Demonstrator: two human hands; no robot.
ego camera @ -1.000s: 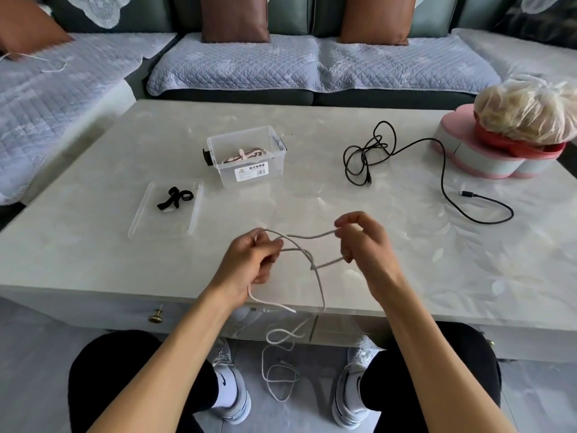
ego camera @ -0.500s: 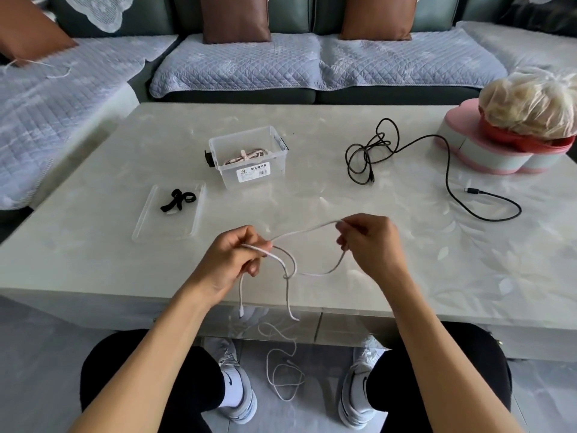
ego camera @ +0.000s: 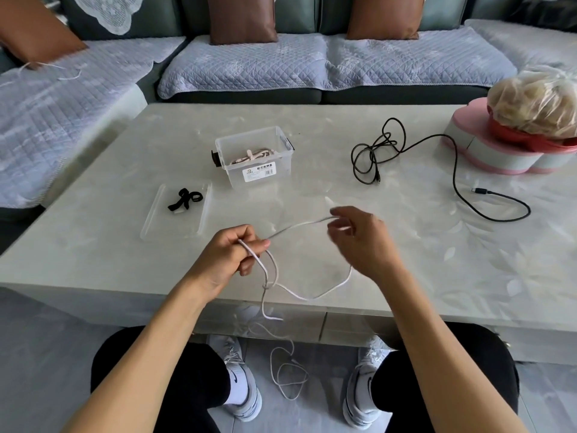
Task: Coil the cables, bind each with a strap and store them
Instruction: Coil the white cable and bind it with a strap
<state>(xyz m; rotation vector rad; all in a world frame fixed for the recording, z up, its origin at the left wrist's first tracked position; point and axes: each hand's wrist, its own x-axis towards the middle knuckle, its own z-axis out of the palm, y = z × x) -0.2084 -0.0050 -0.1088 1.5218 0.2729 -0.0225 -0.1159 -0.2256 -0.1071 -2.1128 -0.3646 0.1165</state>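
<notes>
My left hand (ego camera: pixel 231 257) grips a short coil of the white cable (ego camera: pixel 309 295) above the table's front edge. One strand runs up to my right hand (ego camera: pixel 362 242), which pinches it between blurred fingertips. The cable's tail hangs over the edge and lies looped on the floor between my shoes. A loose black cable (ego camera: pixel 415 164) lies on the table at the right. A clear storage box (ego camera: pixel 256 156) holds a bound pinkish cable. A black strap (ego camera: pixel 184 199) lies on the clear lid (ego camera: pixel 175 214).
A pink and grey heart-shaped box (ego camera: pixel 487 154) with a plastic bag of food (ego camera: pixel 537 104) on top stands at the table's (ego camera: pixel 93 245) right end. A sofa with quilted covers (ego camera: pixel 249 67) wraps around the far and left sides.
My right hand has moved up and to the right, pulling a strand out from the coil. My left hand has kept its grip while the coil loops hang lower.
</notes>
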